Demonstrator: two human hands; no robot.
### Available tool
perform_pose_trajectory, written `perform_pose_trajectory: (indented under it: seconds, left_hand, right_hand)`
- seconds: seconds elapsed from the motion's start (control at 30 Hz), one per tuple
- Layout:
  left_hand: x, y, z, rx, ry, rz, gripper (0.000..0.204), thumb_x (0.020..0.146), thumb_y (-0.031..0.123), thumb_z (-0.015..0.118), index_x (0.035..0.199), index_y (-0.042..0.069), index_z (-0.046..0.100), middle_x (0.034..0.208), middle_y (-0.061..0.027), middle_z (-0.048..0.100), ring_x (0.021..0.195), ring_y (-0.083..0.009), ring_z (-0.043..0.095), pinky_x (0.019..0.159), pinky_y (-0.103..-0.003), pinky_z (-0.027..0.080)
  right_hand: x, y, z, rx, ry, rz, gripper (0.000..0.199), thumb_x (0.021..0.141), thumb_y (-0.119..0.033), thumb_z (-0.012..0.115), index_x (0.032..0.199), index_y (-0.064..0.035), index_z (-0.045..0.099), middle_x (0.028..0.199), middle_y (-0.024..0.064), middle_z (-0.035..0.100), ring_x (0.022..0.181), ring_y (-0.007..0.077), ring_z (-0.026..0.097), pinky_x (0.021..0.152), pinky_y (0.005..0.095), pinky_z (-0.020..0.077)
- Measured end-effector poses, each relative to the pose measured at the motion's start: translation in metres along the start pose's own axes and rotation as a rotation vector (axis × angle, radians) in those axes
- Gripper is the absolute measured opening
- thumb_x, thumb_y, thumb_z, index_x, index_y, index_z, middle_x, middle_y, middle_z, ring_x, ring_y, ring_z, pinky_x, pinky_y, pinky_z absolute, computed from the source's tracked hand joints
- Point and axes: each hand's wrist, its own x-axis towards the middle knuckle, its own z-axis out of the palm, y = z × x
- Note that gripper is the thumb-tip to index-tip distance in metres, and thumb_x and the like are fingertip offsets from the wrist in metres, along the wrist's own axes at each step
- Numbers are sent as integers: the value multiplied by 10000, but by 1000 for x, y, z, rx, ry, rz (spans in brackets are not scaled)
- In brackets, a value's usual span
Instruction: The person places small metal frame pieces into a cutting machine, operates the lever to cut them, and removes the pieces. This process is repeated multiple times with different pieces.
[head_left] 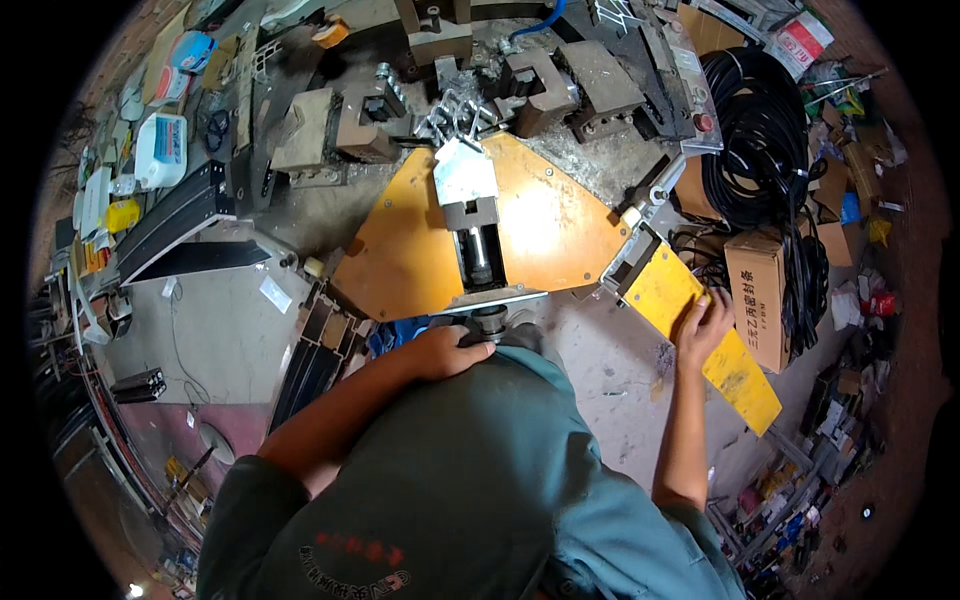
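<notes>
The right hand lies flat, fingers spread, on the long yellow metal lever plate jutting right of the orange fan-shaped steel machine table, apparently to steady it. The left hand is clenched around the dark round knob at that table's near edge.

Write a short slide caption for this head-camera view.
Left hand on a dark knob at an orange machine table; right hand on a yellow plate.

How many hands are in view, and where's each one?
2. The left hand rests at the orange machine table's near edge; the right hand lies flat on the yellow panel.
</notes>
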Motion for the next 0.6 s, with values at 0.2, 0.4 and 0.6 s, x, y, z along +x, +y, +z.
perform_pose_trajectory:
  seconds: [0.2,0.4,0.6]
  left_hand:
    - [51,-13,73,-221,341,-74,515,922,433,701,1158,-23,663,1158,-220,696,1096,-327,654,962,-397,485]
    - [121,-24,142,-545,991,-63,440,825,330,819,1017,-38,672,974,-187,717,873,-259,693,758,-376,532]
    - [126,-56,130,-1181,547,126,237,793,170,773,964,69,643,785,-17,620,702,-128,586,602,-342,507]
  right_hand:
    - [0,19,5,-40,-49,-73,330,1003,-226,562,1175,44,640,1338,256,558,1210,436,515,1044,511,386]
    - [-6,26,3,-28,-67,-16,356,1012,-281,552,1170,21,652,1369,231,556,1247,420,503,1051,496,378]
    - [-5,26,4,-13,-111,29,419,1010,-340,506,1182,13,653,1391,236,545,1294,409,474,1109,501,320]
